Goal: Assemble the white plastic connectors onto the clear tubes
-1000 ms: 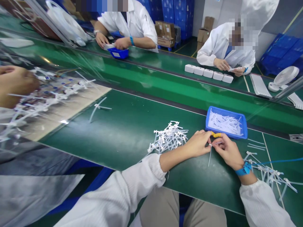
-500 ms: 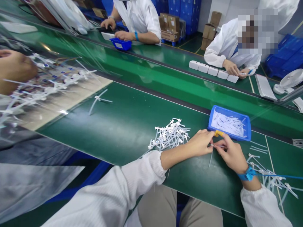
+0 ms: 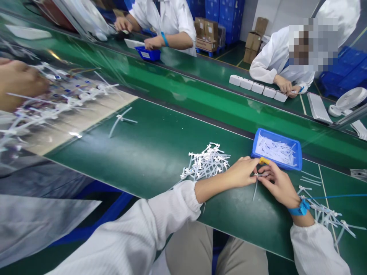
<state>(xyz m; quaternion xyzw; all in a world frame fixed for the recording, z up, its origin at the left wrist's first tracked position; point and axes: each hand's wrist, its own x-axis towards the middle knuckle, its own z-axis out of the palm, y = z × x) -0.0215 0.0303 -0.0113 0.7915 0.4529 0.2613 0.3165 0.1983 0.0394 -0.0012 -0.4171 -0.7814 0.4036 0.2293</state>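
Observation:
My left hand (image 3: 243, 172) is closed, pinching a small white connector piece with a thin, pale strip (image 3: 254, 192) hanging down from it. Facing it, my right hand (image 3: 278, 184) is closed at the same piece, thumb and fingers on another pale strip that runs toward the palm. Yellow wraps cover fingertips of my right hand, and a blue strap (image 3: 301, 208) circles that wrist. Just behind both hands stands a blue bin (image 3: 300, 154) of loose pale strips. A pile of white connectors with strips (image 3: 205, 162) lies left of my left forearm.
More connector pieces (image 3: 327, 214) and several loose strips (image 3: 311, 178) lie right of my right hand. One lone piece (image 3: 119, 117) rests at the left, near a neighbour's hand (image 3: 21, 82) over wired parts. Two co-workers sit across the green belt, one behind white boxes (image 3: 258, 88).
My hands stay at nearly the same spot, with the right fingers curled slightly closer round the strip. Across the belt, the co-workers' hands have shifted a little.

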